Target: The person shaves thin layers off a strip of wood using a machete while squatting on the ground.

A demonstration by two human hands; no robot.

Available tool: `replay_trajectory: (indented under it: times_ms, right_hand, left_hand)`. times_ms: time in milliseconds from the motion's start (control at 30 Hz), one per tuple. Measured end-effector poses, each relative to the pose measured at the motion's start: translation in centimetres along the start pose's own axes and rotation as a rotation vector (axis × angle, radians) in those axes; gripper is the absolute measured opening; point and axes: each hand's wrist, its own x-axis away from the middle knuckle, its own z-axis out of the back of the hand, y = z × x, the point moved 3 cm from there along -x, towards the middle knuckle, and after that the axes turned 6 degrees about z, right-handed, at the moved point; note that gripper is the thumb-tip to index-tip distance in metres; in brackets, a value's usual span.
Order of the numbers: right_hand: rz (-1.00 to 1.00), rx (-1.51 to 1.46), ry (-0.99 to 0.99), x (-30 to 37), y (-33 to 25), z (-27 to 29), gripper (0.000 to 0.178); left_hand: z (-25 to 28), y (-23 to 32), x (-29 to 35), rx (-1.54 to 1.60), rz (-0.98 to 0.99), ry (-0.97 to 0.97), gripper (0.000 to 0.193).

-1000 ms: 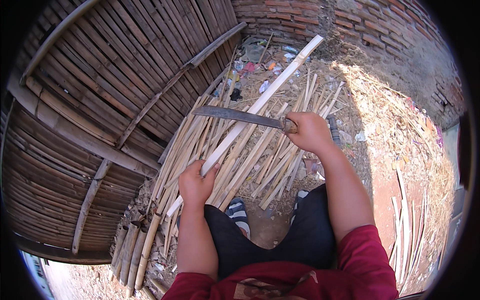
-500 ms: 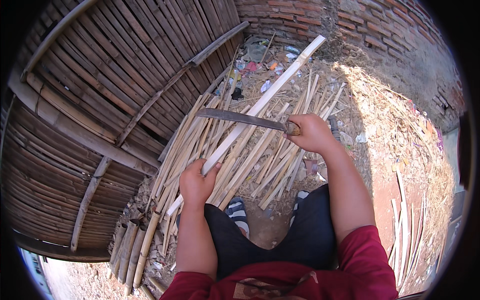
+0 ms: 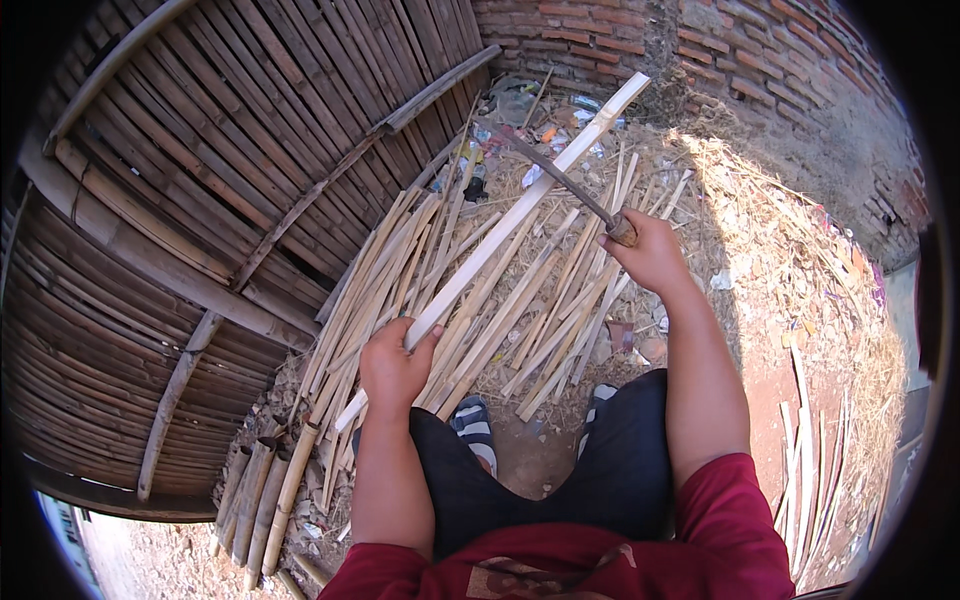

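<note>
My left hand (image 3: 393, 363) is closed around the lower part of a long pale bamboo strip (image 3: 497, 235), which slants up and away to the right. In my right hand (image 3: 645, 252) is the wooden handle of a machete (image 3: 568, 183). Its dark blade crosses the strip's upper half, pointing far left. Whether the edge touches the strip I cannot tell. Beneath both hands, many split bamboo strips (image 3: 385, 290) lie in a loose pile on the ground.
A bamboo slat wall (image 3: 290, 130) stands at the left, a brick wall (image 3: 590, 40) at the back. Whole bamboo poles (image 3: 265, 500) lie at lower left. More strips (image 3: 808, 465) are on the right. Litter (image 3: 560, 125) lies behind the pile. My sandalled foot (image 3: 474, 428) is close by.
The machete has moved up and away along the strip, and its blade has turned to point farther from me. My left hand and the strip stay nearly still.
</note>
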Motion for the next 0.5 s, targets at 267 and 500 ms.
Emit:
replay_trajectory:
  times_ms: [267, 500]
  right_hand:
    - [0.345, 0.117, -0.310, 1.2, -5.4, -3.8, 0.027]
    - [0.081, 0.083, -0.068, 0.1, -1.2, -0.9, 0.034]
  left_hand:
    - [-0.2, -0.3, 0.0, 0.043, 0.065, -0.043, 0.036]
    - [0.2, -0.5, -0.1, 0.042, 0.043, -0.019, 0.035]
